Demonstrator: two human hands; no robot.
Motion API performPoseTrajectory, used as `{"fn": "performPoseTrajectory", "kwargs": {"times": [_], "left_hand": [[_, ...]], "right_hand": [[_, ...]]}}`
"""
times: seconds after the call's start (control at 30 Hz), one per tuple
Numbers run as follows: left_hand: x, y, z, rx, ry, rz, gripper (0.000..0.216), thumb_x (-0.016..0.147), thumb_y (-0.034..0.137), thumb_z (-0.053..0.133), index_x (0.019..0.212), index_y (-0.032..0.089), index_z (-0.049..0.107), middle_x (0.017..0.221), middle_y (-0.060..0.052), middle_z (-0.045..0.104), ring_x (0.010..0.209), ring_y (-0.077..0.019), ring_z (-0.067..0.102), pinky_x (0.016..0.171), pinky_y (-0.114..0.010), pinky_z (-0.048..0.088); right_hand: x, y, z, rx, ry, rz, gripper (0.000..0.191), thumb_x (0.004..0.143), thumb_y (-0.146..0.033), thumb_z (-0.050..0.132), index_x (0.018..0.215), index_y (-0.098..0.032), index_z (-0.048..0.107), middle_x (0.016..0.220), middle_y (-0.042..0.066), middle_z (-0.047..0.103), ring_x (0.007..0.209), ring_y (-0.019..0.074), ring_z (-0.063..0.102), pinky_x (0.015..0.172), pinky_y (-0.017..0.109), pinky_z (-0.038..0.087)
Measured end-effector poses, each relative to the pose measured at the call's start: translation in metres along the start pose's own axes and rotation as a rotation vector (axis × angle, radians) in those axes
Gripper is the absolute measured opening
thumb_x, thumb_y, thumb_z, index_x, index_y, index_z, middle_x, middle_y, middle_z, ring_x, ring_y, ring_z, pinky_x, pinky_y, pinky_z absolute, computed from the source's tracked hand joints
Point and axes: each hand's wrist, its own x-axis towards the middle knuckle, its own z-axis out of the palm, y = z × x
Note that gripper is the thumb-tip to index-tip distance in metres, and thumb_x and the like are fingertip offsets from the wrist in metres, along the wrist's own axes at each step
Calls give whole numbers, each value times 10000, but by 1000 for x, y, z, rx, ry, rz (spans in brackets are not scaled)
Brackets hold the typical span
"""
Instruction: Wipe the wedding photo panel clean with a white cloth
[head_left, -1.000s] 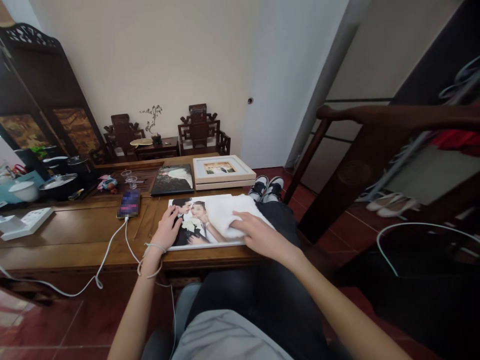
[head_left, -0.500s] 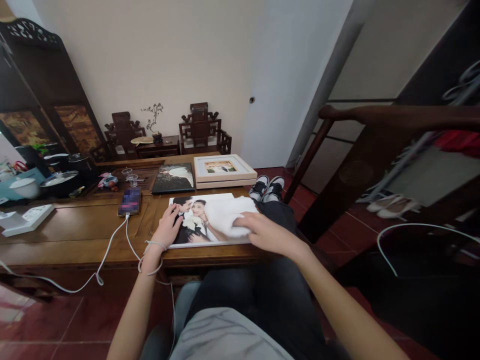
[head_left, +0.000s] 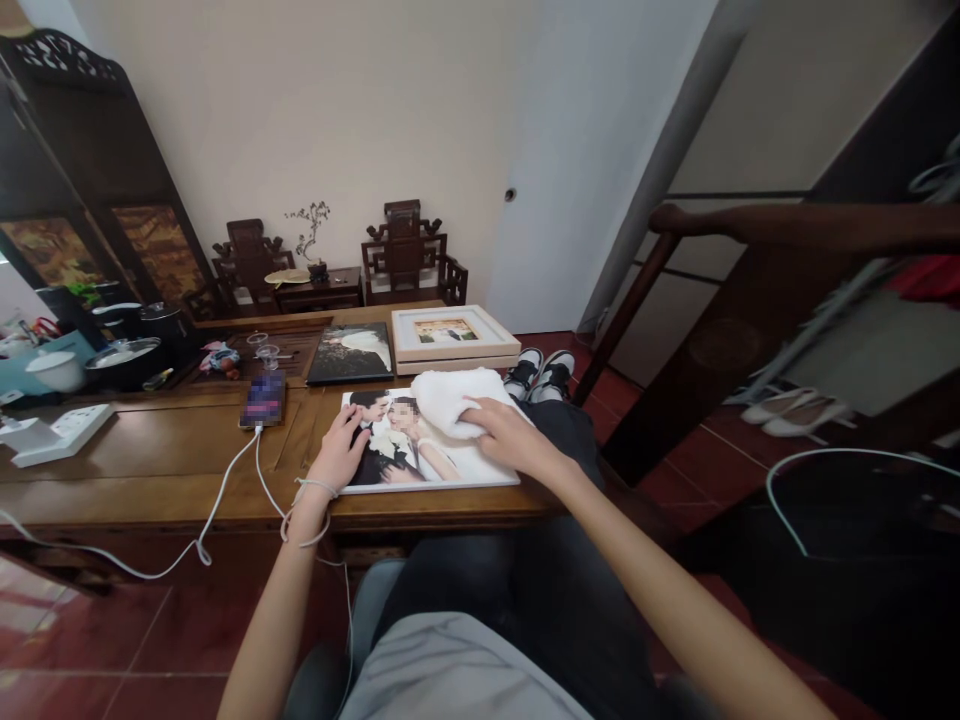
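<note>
A large wedding photo print (head_left: 450, 462) lies flat near the front edge of the wooden table (head_left: 165, 470). My left hand (head_left: 339, 452) rests on the print's left edge, fingers spread flat, holding it down. My right hand (head_left: 504, 432) presses a white cloth (head_left: 448, 398) onto the upper right part of the print, fingers curved over the cloth. A white cable loops round my left wrist.
Behind the print lie a dark photo album (head_left: 350, 354) and a white framed picture (head_left: 452, 338). A phone (head_left: 262, 400) on a charging cable, a power strip (head_left: 56, 432), pots and cups sit at the left. A dark wooden chair arm (head_left: 787, 225) rises on the right.
My right hand has slid the white cloth from the print's lower right towards its upper right. My left hand has stayed on the left edge.
</note>
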Motion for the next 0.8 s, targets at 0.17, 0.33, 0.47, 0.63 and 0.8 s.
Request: {"fn": "performPoseTrajectory", "kwargs": {"times": [0.17,0.33,0.47,0.63,0.8], "left_hand": [[-1,1,1,-15,-3,-12,493,965,351,442,1403,143,534,1562,-165,419,1494,-285,320,1227,-487,275],[-2,2,1,-28,0,-4,467,970,350,454,1398,183,538,1561,-148,425,1497,-277,316,1227,-498,267],[-2,5,-1,-20,-20,-23,476,973,352,443,1405,172,527,1573,-154,401,1503,-284,299,1228,-497,260],[-2,7,-3,0,-43,-27,501,974,350,425,1422,144,508,1578,-168,387,1508,-286,287,1229,-495,259],[-1,5,-3,-3,-38,-9,498,972,369,434,1416,160,520,1574,-157,399,1503,-278,299,1229,-473,264]], "right_hand": [[-50,-17,-16,-10,-91,-65,601,649,20,406,1136,-139,721,1379,168,579,1354,289,493,1120,469,420],[-81,-48,-40,44,-194,-144,568,658,36,393,1054,-192,731,1242,106,657,1318,248,528,1082,387,454],[-75,-52,-42,48,-197,-150,559,642,41,388,1020,-186,732,1202,103,667,1286,248,549,1064,372,459],[-41,-19,-24,21,-100,-155,600,633,14,400,1109,-164,720,1255,117,645,1246,257,564,1072,398,447],[1,17,-5,8,0,-112,566,623,-1,422,1078,-135,730,1172,126,679,1165,271,596,1044,419,464]]}}
